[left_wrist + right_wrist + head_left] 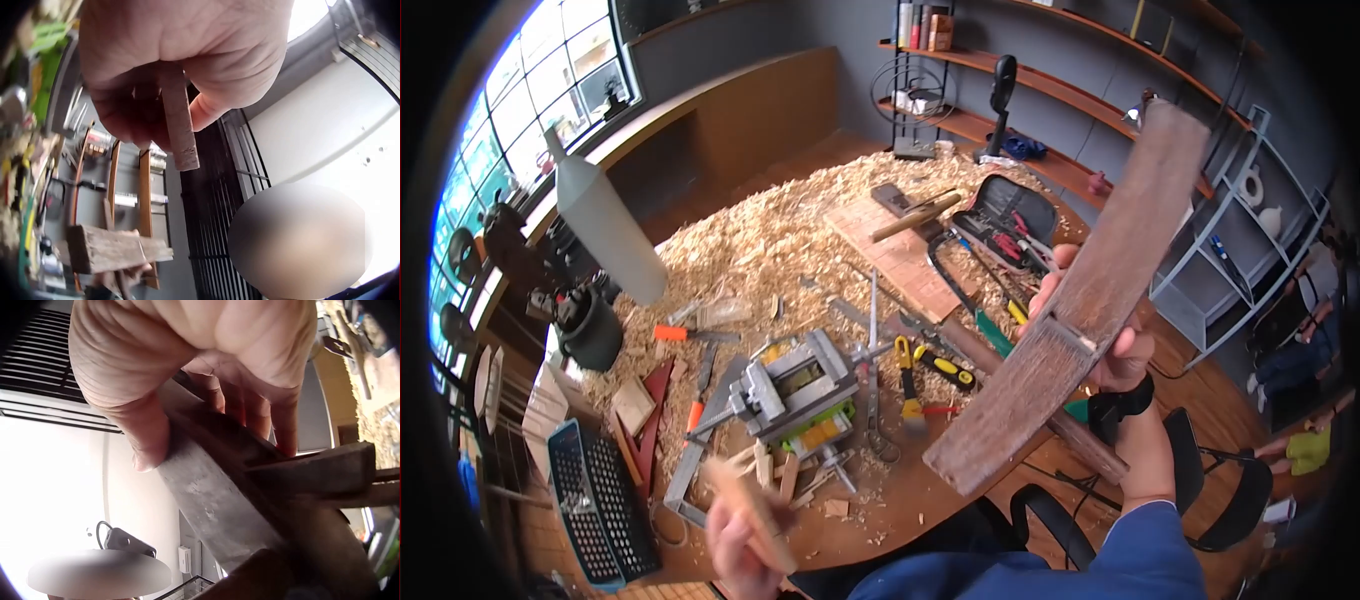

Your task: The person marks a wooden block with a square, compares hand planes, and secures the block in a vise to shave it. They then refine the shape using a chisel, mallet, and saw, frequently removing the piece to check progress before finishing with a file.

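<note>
Over the shavings-strewn table [890, 525], right fingers [284, 422] clasp a wooden hand plane [1100, 275], and left fingers [728, 540] pinch a flat wooden piece [181, 128]!

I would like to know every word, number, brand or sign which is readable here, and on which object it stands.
No text can be read in any view.
Books: spines too small to read.
Yellow-and-black handle: any marking is too small and blurred.
Held wooden plane and wood piece: no lettering visible.
</note>
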`<state>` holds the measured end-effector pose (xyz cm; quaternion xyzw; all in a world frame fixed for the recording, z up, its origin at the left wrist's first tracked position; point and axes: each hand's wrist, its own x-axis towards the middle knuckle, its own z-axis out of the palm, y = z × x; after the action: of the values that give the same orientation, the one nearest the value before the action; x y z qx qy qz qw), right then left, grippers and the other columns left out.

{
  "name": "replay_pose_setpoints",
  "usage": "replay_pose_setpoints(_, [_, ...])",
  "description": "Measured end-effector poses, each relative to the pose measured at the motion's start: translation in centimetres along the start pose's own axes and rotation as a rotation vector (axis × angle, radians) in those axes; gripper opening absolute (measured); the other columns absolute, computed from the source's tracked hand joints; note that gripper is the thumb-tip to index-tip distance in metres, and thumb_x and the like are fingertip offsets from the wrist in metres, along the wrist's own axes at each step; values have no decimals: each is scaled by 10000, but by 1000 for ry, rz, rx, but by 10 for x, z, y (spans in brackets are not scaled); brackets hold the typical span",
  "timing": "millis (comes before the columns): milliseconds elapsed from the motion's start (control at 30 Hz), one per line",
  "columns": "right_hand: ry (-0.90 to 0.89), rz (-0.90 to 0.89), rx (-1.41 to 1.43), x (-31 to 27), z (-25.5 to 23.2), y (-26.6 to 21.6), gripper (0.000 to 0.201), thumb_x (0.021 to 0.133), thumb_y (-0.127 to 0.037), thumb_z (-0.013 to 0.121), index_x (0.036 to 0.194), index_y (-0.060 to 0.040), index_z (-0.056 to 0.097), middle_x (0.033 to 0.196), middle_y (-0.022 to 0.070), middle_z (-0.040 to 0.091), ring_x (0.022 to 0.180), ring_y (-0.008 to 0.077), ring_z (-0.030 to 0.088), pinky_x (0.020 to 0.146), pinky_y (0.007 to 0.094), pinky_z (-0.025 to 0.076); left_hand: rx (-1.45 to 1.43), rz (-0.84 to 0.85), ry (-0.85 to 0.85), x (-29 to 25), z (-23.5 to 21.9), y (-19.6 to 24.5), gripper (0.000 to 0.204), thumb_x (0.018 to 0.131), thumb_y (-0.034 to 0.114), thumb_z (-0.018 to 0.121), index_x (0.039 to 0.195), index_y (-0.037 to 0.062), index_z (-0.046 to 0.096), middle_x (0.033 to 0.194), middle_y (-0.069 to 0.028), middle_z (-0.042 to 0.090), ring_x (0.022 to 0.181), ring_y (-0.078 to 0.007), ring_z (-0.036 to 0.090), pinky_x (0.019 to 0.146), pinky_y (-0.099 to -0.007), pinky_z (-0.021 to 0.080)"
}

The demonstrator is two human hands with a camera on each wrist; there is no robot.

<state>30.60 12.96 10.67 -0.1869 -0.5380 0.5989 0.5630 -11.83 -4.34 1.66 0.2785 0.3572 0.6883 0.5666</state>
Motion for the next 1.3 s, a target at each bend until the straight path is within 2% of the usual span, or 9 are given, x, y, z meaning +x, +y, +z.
replay_pose_setpoints(67, [-33, 101, 130, -5, 5, 23, 1152, 768, -412, 969, 1610, 75, 352, 1305, 282, 657, 1228, 387, 696, 1101, 526, 560, -62, -173, -114, 3, 28, -18, 517, 989, 242, 705, 1386, -79, 624, 1207, -160, 745, 1057, -220, 701, 947, -383, 557])
replay_pose_setpoints(133, [-7, 210, 149, -17, 12, 49, 1237, 767, -490, 969, 1657, 59, 308, 1319, 250, 650, 1251, 374, 679, 1058, 568, 593, 101, -367, -337, 18, 75, -19, 740, 964, 363, 745, 1508, -100, 552, 1673, -247, 468, 1572, -328, 422, 1299, -459, 307])
replay_pose_setpoints(267, [-76, 302, 196, -20, 15, 92, 1134, 892, -490, 861, 1686, 48, 256, 1404, 241, 617, 1308, 373, 645, 1139, 539, 514, -255, -744, -652, 26, 68, -85, 372, 1012, 130, 764, 1336, -46, 720, 1452, -171, 688, 1331, -247, 654, 1153, -399, 490])
replay_pose_setpoints(500, [-357, 465, 445, 0, 8, 119, 882, 988, -333, 800, 1666, -4, 344, 1621, 209, 526, 1511, 358, 518, 1263, 534, 396, 448, -68, -655, 16, 88, -92, 339, 961, 240, 860, 1193, 0, 798, 1526, -244, 542, 1436, -355, 506, 1215, -477, 366])
replay_pose_setpoints(733, [-309, 406, 340, 21, 25, 111, 802, 1080, -427, 658, 1667, 14, 335, 1597, 221, 532, 1523, 372, 499, 1268, 543, 385, -11, -360, -410, 10, 67, -105, 377, 924, 242, 863, 1141, -57, 787, 1399, -201, 614, 1268, -253, 591, 1071, -398, 479])
replay_pose_setpoints(967, [-406, 323, 323, 57, 20, 114, 679, 1107, -421, 646, 1649, -74, 430, 1502, 29, 616, 1338, 152, 595, 1173, 362, 457, -34, -205, -277, -13, 26, -83, 743, 927, 217, 729, 1575, -5, 440, 1431, -219, 627, 1176, -292, 682, 998, -429, 592])
replay_pose_setpoints(1067, [-307, -226, -1167, 150, -32, 99, 560, 957, -354, 821, 1414, -63, 680, 1474, 113, 655, 1278, 268, 646, 1228, 462, 421, 182, 70, -70, -39, -16, -61, 659, 1000, 140, 667, 1581, -53, 426, 1344, -166, 659, 1108, -208, 672, 921, -323, 583])
replay_pose_setpoints(1133, [-223, -366, -1858, 205, -76, 127, 462, 867, -240, 814, 1289, -70, 731, 1384, 170, 682, 1278, 342, 650, 1239, 569, 378, 1248, 365, 67, -50, -35, -23, 344, 1029, 184, 635, 1236, -85, 695, 1035, -181, 751, 931, -252, 737, 816, -351, 609])
replay_pose_setpoints(1300, [-542, -20, -2255, 279, -104, 174, 474, 637, -282, 788, 1065, -81, 760, 1075, 204, 768, 1039, 373, 756, 944, 547, 564, 448, 302, 500, -50, -47, 19, 372, 1025, 201, 644, 1273, -76, 659, 1072, -191, 738, 954, -270, 734, 832, -372, 611])
